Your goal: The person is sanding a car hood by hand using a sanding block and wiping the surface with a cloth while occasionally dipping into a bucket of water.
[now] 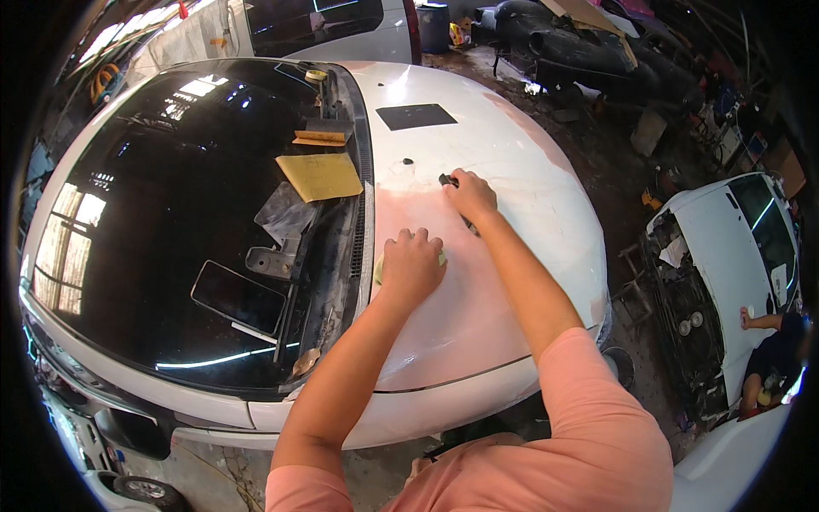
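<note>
A white car hood (pixel 490 136) with pink filler patches lies below me. My left hand (pixel 411 264) is closed over a pale yellow-green pad, pressed on the pinkish area beside the windshield. Farther forward, my right hand (pixel 469 194) grips a small black object, mostly hidden by my fingers. A black sheet (pixel 416 117) lies on the hood. On the windshield's edge rest a yellow sheet (pixel 322 177), an orange strip (pixel 317 138), a grey clear sheet (pixel 281 213) and a phone (pixel 237 297).
Another white car (pixel 708 282) with its front opened stands at the right, where a co-worker (pixel 772 350) touches it. A dark pile of body parts (pixel 589 47) and a blue barrel (pixel 433 27) are behind the hood. A vehicle (pixel 316 30) stands beyond the windshield.
</note>
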`<state>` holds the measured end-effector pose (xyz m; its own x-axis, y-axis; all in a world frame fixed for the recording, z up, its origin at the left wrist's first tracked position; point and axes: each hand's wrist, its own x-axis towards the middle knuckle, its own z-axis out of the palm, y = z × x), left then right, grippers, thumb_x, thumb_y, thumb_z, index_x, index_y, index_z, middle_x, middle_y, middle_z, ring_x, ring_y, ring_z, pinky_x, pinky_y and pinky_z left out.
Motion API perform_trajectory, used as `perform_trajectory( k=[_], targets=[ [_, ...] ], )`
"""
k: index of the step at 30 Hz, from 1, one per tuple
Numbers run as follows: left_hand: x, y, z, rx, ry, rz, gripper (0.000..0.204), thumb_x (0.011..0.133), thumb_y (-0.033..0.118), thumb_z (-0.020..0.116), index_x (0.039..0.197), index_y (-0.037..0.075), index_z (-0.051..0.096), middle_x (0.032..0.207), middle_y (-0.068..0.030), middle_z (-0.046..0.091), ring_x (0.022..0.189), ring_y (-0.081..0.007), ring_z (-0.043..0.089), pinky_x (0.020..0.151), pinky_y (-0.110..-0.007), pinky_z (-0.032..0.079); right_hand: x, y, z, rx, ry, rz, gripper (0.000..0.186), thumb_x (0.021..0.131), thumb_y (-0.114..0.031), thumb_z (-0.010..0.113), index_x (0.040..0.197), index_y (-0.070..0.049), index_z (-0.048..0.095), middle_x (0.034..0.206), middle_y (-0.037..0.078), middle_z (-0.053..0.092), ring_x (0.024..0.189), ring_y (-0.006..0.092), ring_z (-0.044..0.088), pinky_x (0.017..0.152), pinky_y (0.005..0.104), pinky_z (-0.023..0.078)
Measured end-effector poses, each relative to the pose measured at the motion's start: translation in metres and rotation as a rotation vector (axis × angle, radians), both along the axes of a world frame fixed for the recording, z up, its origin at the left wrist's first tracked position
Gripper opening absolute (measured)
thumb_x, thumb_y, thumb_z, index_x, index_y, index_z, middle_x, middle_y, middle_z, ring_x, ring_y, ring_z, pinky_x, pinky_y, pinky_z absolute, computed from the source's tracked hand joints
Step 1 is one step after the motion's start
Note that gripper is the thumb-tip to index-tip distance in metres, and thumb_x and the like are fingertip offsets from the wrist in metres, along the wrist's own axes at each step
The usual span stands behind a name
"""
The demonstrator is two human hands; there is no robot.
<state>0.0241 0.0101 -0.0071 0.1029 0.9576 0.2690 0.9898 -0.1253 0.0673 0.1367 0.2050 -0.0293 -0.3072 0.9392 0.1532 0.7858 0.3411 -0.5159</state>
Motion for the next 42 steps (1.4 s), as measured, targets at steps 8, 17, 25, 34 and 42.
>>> perform_trajectory(
  k=[8,17,25,34,42],
  targets=[
    [-0.002,-0.002,-0.001,0.000,0.004,0.016,0.025,0.085,0.027,0.073,0.103,0.010,0.075,0.109,-0.0100,0.071,0.110,-0.0337,0.065,0.088,-0.049,0.053,0.013,0.012,-0.005,0.005,0.019,0.003,0.036,0.096,-0.038,0.064,0.122,-0.015,0.072,0.127,0.015,0.071,0.115,0.0381,0.068,0.098,0.0527,0.056],
    [-0.002,0.002,-0.005,0.041,0.005,-0.002,0.022,0.084,0.024,0.072,0.102,0.012,0.075,0.108,-0.0088,0.069,0.107,-0.0323,0.064,0.085,-0.049,0.052,0.009,0.017,-0.023,0.186,-0.039,0.054,0.034,0.098,-0.038,0.064,0.119,-0.014,0.072,0.121,0.016,0.072,0.115,0.0372,0.069,0.093,0.0537,0.058],
    [-0.011,-0.005,-0.008,0.033,-0.036,0.032,0.036,0.083,0.024,0.074,0.115,0.008,0.069,0.117,-0.0118,0.067,0.110,-0.0347,0.063,0.091,-0.049,0.053,-0.009,-0.060,-0.017,0.243,0.080,0.369,0.031,0.097,-0.036,0.063,0.118,-0.015,0.074,0.122,0.012,0.072,0.109,0.0405,0.068,0.094,0.0540,0.057],
    [0.002,-0.004,-0.007,0.226,-0.001,0.053,0.049,0.079,0.032,0.082,0.119,0.009,0.068,0.139,-0.0165,0.054,0.141,-0.0405,0.042,0.114,-0.063,0.037,0.015,-0.014,-0.035,0.377,-0.126,0.244,0.027,0.099,-0.035,0.064,0.113,-0.015,0.074,0.113,0.011,0.071,0.108,0.0399,0.068,0.089,0.0529,0.059],
    [0.031,-0.064,0.034,-0.010,-0.123,0.200,0.042,0.083,0.023,0.081,0.123,0.012,0.072,0.134,-0.0113,0.063,0.118,-0.0371,0.064,0.097,-0.045,0.055,0.155,-0.073,-0.015,-0.223,0.766,0.124,0.033,0.099,-0.030,0.068,0.123,-0.006,0.073,0.114,0.012,0.076,0.102,0.0235,0.072,0.089,0.0362,0.055]
  ],
)
